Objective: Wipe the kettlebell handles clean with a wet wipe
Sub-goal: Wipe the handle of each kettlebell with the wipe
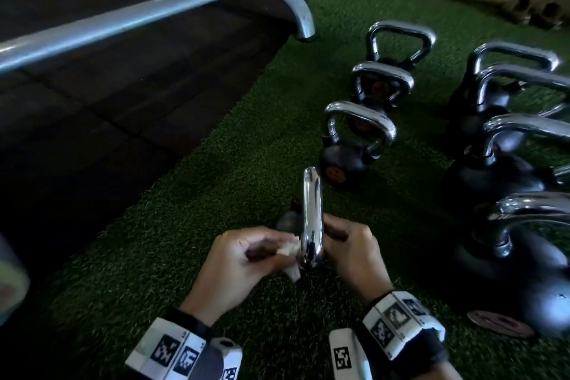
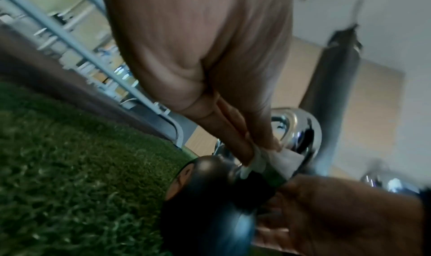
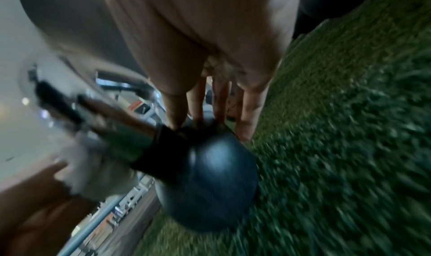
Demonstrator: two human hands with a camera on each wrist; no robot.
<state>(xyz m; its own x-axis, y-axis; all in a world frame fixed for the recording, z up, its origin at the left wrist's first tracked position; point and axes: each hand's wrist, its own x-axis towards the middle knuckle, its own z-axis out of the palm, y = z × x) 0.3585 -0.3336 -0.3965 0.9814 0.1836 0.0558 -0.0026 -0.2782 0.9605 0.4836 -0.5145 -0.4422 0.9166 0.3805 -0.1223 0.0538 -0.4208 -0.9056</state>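
Down low on the green turf (image 1: 234, 182), both hands work one small black kettlebell (image 3: 210, 178). The left hand (image 1: 243, 259) pinches a white wet wipe (image 1: 291, 251) between thumb and fingers, pressed against the near end of the chrome handle (image 1: 313, 216); the left wrist view shows the wipe (image 2: 284, 160) bunched against the handle's leg just above the ball. The right hand (image 1: 351, 253) sits on the other side, its fingers (image 3: 249, 112) reaching down onto the top of the ball, thumb by the handle's base; how firmly it grips, I cannot tell. The kettlebell seems tilted, handle edge-on in the head view. Beyond it, three small kettlebells (image 1: 354, 145) stand in a row on the turf, with larger kettlebells (image 1: 505, 163) lined up to the right. Further left, a grey steel rail (image 1: 129, 21) runs over the dark rubber floor (image 1: 92, 108).
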